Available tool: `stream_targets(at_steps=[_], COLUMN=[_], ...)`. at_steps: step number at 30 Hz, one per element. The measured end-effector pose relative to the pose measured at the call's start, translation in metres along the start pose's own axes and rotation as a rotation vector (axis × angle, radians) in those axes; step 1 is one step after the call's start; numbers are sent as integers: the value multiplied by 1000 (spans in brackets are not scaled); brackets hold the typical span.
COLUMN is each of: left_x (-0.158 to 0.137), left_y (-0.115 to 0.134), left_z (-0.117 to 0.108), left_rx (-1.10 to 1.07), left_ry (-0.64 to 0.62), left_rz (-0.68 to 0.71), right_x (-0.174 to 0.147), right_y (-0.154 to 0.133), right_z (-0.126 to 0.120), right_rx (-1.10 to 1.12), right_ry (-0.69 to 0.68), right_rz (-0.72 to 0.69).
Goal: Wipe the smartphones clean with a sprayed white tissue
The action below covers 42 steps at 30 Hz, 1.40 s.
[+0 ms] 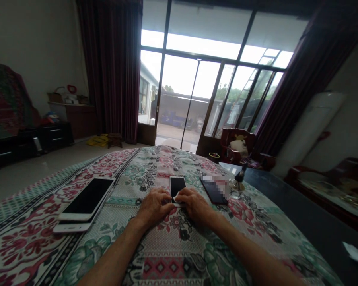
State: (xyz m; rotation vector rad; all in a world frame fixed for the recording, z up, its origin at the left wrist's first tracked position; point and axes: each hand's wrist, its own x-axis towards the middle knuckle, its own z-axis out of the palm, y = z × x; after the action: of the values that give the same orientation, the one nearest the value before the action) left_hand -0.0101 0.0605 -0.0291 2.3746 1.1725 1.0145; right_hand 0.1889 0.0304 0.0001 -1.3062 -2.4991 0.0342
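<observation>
A smartphone with a white frame and dark screen (178, 182) lies flat on the patterned tablecloth (170, 234) in front of me. My left hand (155, 204) grips its left edge, fingers curled against the side. Over the lower part of the screen, my right hand (194, 203) pinches a small white piece (175, 197), which looks like tissue or cloth and touches the glass. Most of it is hidden under the fingers. To the left, a white smartphone (88, 198) rests on top of another white phone (73, 227). A dark phone-like slab (213, 191), partly blurred out, lies right of my hands.
A small dark-topped object with a clear base (240, 178) stands at the table's right. Beyond it runs a dark tabletop (301, 206) with a crumpled white paper (356, 253). Further off are a wooden chair (237, 145), a small stool (115, 140) and glass doors (179, 103).
</observation>
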Motion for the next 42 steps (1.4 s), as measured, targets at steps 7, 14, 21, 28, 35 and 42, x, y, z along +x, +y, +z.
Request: stream_targets(at_steps=[7, 14, 21, 28, 35, 42], left_x=[1, 1, 1, 0, 0, 1], left_y=[-3, 1, 1, -1, -2, -5], left_z=[3, -1, 0, 1, 1, 2], left_rx=[14, 33, 27, 22, 19, 41], left_ry=[-12, -20, 1, 17, 12, -6], left_rz=[3, 10, 14, 13, 22, 29], right_x=[22, 65, 74, 36, 2, -2], right_y=[17, 54, 69, 50, 27, 12], right_z=[8, 12, 14, 8, 4, -6], right_rx=[-21, -61, -20, -5, -2, -9], right_ry=[33, 30, 37, 76, 84, 45], right_rz=[86, 244, 252, 111, 41, 15])
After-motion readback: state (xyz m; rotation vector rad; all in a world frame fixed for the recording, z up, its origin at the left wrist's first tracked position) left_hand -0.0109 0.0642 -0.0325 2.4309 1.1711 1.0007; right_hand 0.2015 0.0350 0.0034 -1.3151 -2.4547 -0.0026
